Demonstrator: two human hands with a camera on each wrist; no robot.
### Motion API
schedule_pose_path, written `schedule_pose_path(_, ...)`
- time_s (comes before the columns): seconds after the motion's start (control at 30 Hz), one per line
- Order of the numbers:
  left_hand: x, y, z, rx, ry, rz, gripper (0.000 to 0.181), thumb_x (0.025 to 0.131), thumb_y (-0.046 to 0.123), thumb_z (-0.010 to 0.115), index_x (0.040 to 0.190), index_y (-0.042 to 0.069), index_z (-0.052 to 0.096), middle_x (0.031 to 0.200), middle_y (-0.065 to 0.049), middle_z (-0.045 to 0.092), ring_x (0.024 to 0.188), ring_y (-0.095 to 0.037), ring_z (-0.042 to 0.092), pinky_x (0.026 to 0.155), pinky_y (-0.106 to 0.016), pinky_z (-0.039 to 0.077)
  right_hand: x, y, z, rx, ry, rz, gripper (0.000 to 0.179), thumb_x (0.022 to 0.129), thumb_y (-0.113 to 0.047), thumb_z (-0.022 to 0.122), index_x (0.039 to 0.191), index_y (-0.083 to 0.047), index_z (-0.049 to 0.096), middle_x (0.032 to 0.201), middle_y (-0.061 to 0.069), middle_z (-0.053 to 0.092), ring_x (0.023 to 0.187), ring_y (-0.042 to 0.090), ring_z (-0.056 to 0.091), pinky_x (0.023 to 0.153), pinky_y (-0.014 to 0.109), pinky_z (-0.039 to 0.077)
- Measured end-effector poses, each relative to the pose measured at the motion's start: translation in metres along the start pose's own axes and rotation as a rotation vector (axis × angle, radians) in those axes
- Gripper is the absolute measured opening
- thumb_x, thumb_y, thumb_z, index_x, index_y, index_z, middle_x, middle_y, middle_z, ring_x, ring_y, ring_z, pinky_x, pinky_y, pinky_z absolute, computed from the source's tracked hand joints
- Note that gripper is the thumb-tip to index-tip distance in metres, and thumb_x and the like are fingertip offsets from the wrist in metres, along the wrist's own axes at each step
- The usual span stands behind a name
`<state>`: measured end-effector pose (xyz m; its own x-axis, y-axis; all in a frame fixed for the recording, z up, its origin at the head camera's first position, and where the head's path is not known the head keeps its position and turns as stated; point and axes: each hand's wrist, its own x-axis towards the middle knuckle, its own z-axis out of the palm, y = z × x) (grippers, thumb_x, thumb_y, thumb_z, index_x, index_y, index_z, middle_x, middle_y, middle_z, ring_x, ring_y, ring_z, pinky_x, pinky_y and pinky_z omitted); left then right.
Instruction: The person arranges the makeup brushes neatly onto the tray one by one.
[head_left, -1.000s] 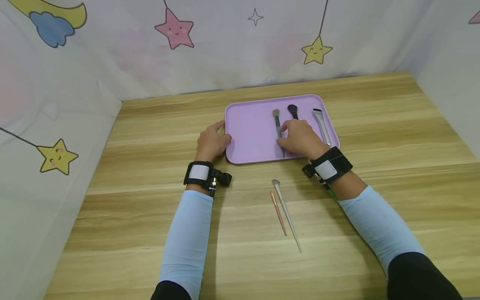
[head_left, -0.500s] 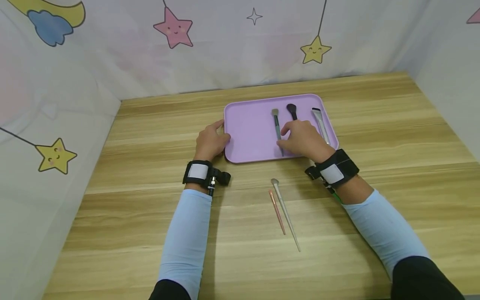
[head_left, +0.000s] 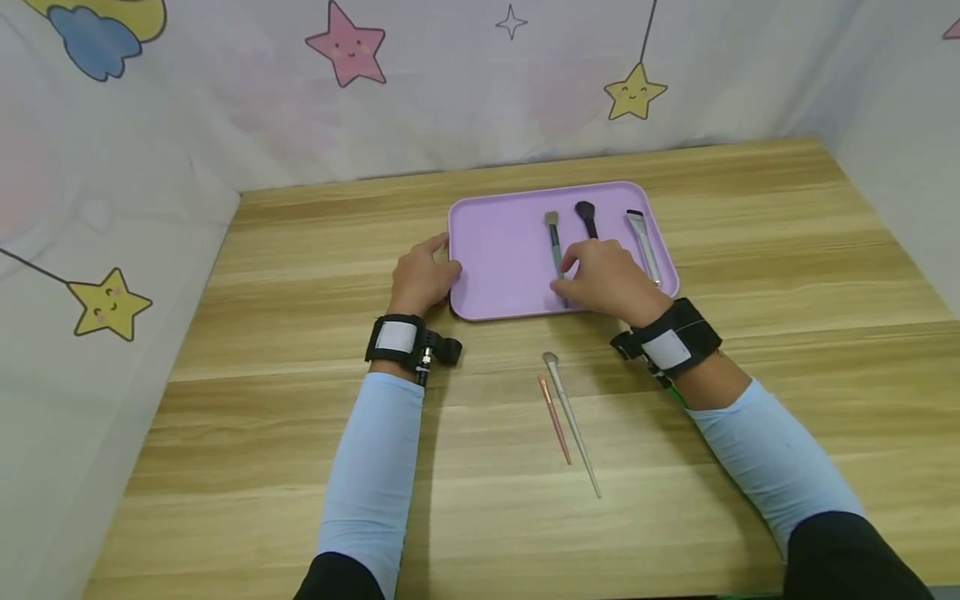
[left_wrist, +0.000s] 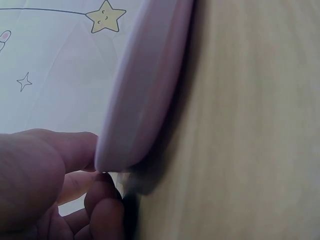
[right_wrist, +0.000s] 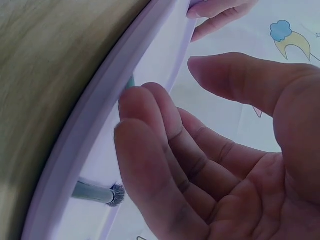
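Observation:
A lilac tray (head_left: 502, 250) carries makeup brushes. My left hand (head_left: 422, 282) holds its left edge, the thumb (left_wrist: 82, 150) at the rim and the other fingers curled below in the left wrist view. Over the tray's right half is my right hand (head_left: 609, 279); in the right wrist view its fingers (right_wrist: 142, 155) are loosely bent, the thumb stands apart, and nothing lies between them. A green-handled brush (head_left: 554, 237) lies just left of this hand. A black brush (head_left: 587, 218) is partly hidden by it, and a silver flat brush (head_left: 643, 246) lies to the right.
On the wooden table (head_left: 262, 400), nearer me, lie a short pink brush (head_left: 555, 419) and a longer pale brush (head_left: 572, 425), side by side. A white curtain (head_left: 450, 108) with printed stars borders the table's far edge and left side.
My right wrist has swung slightly to the right, while its fingertips stay near the green-handled brush. The left hand remains on the tray's edge, and the brushes keep their places.

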<state>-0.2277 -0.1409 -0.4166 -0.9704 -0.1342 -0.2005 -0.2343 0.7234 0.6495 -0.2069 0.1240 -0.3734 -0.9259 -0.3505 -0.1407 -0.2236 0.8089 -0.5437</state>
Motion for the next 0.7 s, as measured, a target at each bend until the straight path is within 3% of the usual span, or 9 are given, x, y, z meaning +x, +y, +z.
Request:
schedule_pose_path(0.37, 0.0005, 0.0008, -0.0015, 0.005, -0.013, -0.007, 0.062, 0.091, 0.025, 0.060, 0.152, 0.024, 0.049, 0.136, -0.016, 0.058, 0.056, -0.017, 0.062, 0.052, -0.029, 0.048, -0.0066, -0.0057, -0.0001, -0.014, -0.007, -0.014, 0.021, 0.089, -0.024, 0.074, 0.088, -0.004, 0.070, 0.062, 0.005, 0.056, 0.054, 0.018, 0.051, 0.050, 0.031, 0.040)
schedule_pose_path(0.7, 0.0003, 0.0015, -0.0014, 0.007, -0.012, -0.007, 0.062, 0.091, 0.025, 0.060, 0.152, 0.024, 0.049, 0.136, -0.016, 0.058, 0.059, -0.018, 0.063, 0.053, -0.029, 0.048, -0.0095, -0.0082, 0.0022, -0.042, -0.023, -0.028, 0.023, 0.088, -0.028, 0.075, 0.086, -0.005, 0.070, 0.063, 0.004, 0.054, 0.054, 0.018, 0.050, 0.050, 0.031, 0.039)
